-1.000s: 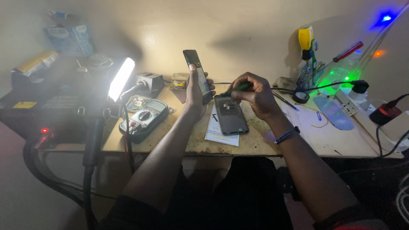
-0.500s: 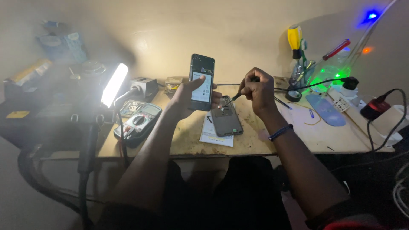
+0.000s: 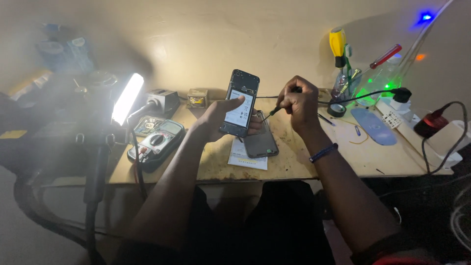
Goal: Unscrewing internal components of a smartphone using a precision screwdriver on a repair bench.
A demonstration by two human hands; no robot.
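My left hand (image 3: 223,118) holds an opened phone (image 3: 240,103) upright above the wooden bench, its back cover off and a white-labelled battery showing. My right hand (image 3: 299,104) grips a small screwdriver (image 3: 279,107) whose tip points left toward the phone's right edge. Under both hands a dark phone back cover (image 3: 261,141) lies flat on the bench, partly on a sheet of white paper (image 3: 248,158).
A bright lamp bar (image 3: 126,98) on a stand glares at left, beside a multimeter (image 3: 157,143). At back right stand a holder with screwdrivers (image 3: 339,54), a tape roll (image 3: 336,109), a blue oval pad (image 3: 375,125), a power strip (image 3: 412,125) and cables.
The left hand has raised and turned the phone more upright and face-on. The right hand with the screwdriver stays beside it, tip nearer the phone. The view has shifted slightly.
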